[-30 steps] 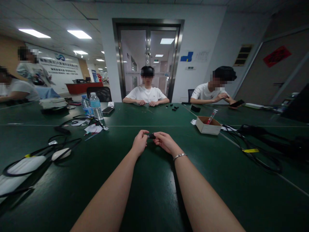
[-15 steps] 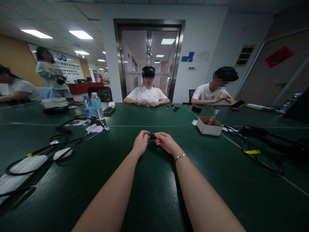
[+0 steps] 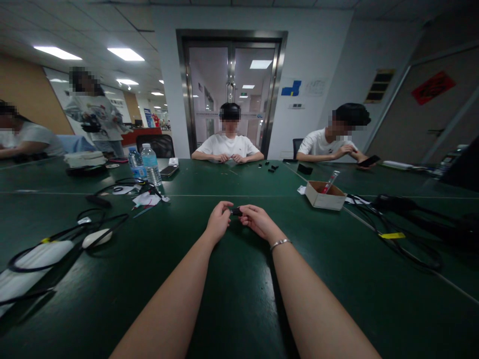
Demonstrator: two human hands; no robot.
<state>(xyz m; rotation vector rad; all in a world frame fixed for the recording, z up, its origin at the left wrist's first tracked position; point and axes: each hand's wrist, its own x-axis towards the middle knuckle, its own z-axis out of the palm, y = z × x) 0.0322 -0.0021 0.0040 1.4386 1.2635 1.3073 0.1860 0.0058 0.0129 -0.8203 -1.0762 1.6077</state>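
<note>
My left hand and my right hand meet over the middle of the dark green table. Both pinch a small black part between their fingertips, the left at its left end, the right at its right end. The fingers of each hand are curled. A silver bracelet sits on my right wrist. Both forearms stretch out low over the tabletop.
A small cardboard box stands at the right, black cables beyond it. Cables, a white mouse and water bottles lie at the left. Two people sit across the table; another stands at the far left.
My hands stay almost still on the small black part. The person standing at the far left has walked rightward.
</note>
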